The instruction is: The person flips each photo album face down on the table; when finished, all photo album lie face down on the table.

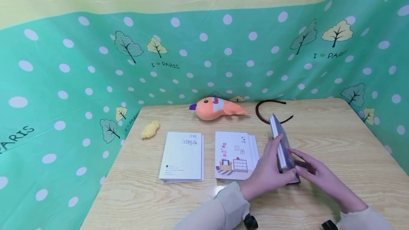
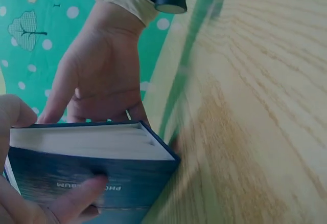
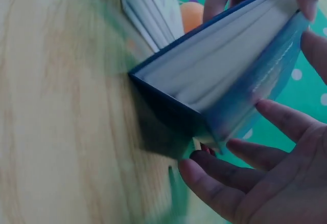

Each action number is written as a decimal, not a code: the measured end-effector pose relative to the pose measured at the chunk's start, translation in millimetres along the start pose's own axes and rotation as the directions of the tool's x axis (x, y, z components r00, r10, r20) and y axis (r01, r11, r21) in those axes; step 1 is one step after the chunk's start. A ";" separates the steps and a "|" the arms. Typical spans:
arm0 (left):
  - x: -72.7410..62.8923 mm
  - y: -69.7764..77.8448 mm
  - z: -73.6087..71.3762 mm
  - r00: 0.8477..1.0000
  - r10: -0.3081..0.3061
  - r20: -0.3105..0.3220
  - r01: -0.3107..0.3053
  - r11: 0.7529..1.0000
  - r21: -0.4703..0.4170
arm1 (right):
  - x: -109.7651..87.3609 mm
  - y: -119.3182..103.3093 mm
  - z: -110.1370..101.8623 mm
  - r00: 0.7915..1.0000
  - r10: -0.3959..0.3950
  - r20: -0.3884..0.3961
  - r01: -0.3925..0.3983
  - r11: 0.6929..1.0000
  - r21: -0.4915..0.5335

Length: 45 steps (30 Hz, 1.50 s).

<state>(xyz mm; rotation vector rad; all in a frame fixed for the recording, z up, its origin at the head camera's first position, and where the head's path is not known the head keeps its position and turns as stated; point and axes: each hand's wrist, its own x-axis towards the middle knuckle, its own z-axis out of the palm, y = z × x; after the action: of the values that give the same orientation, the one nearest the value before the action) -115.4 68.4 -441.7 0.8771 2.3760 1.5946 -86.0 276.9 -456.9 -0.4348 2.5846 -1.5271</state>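
Note:
A dark blue photo album (image 1: pixel 285 144) is tilted up on its edge over the right half of the table. My left hand (image 1: pixel 266 173) grips it from the left, with fingers and thumb on opposite covers. On the other side, my right hand (image 1: pixel 322 178) touches the cover with spread, mostly straight fingers. White page edges (image 3: pixel 219 55) show between the covers in the right wrist view. "ALBUM" can be read on the blue cover (image 2: pixel 133 180) in the left wrist view. Left of the hands lies a white album (image 1: pixel 231 155) with drawn furniture, partly hidden by my left hand.
Another white album (image 1: pixel 183 155) with Chinese writing lies further left. An orange plush toy (image 1: pixel 212 109) and a dark headband (image 1: pixel 260 113) lie along the back edge. A small yellow object (image 1: pixel 150 130) is at the left edge. Green dotted cloth (image 1: pixel 191 56) hangs behind the table.

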 end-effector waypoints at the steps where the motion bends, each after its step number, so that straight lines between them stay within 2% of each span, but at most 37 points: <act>1: -0.4 -0.2 -0.2 1.000 0.003 0.005 -0.003 1.000 -0.019 | -0.3 1.4 0.0 1.000 0.000 0.004 0.000 1.000 0.003; 5: -1.3 0.5 -1.1 0.999 0.031 0.012 -0.031 0.998 -0.047 | -2.2 5.8 -1.2 1.000 0.004 0.005 -0.004 1.000 -0.003; 10: -3.1 1.8 -2.8 0.999 0.046 0.021 -0.047 0.999 0.005 | -5.3 10.3 -5.9 0.999 0.027 -0.040 -0.031 0.994 -0.101; 13: -4.6 0.2 -2.2 1.000 0.011 0.027 -0.012 0.999 0.035 | -6.7 12.1 -9.9 0.997 0.053 -0.058 -0.060 0.989 -0.132; 18: -5.6 -5.9 4.4 0.998 -0.061 0.019 0.058 0.990 0.126 | -10.6 17.5 -14.0 0.996 0.040 -0.085 -0.055 0.981 -0.185; 23: -5.3 -13.8 11.0 0.996 -0.083 0.022 0.079 0.983 0.165 | -14.7 23.1 -18.4 0.994 0.046 -0.103 -0.069 0.969 -0.238; 28: -3.9 -20.5 16.2 0.992 -0.118 0.045 0.107 0.972 0.210 | -18.6 24.6 -22.1 0.992 0.085 -0.094 -0.107 0.959 -0.264; 32: -3.3 -23.7 19.2 0.984 -0.167 0.064 0.145 0.954 0.263 | -20.6 26.5 -25.1 0.988 0.131 -0.080 -0.148 0.952 -0.268; 38: -1.8 -24.0 20.7 0.970 -0.204 0.131 0.140 0.912 0.386 | -22.7 30.2 -28.4 0.984 0.161 -0.071 -0.175 0.941 -0.291; 42: -1.1 -24.7 21.3 0.963 -0.229 0.144 0.134 0.867 0.479 | -23.6 32.3 -29.6 0.986 0.156 -0.066 -0.169 0.942 -0.291; 45: -1.1 -25.7 22.5 0.967 -0.225 0.119 0.125 0.828 0.546 | -23.7 33.6 -29.5 0.986 0.157 -0.061 -0.168 0.938 -0.301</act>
<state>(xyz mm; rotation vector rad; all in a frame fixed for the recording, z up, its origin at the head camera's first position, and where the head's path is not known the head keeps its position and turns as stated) -114.7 79.0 -474.2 0.8046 2.7099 0.7424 -76.8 324.0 -473.0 -0.2119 2.8131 -1.0953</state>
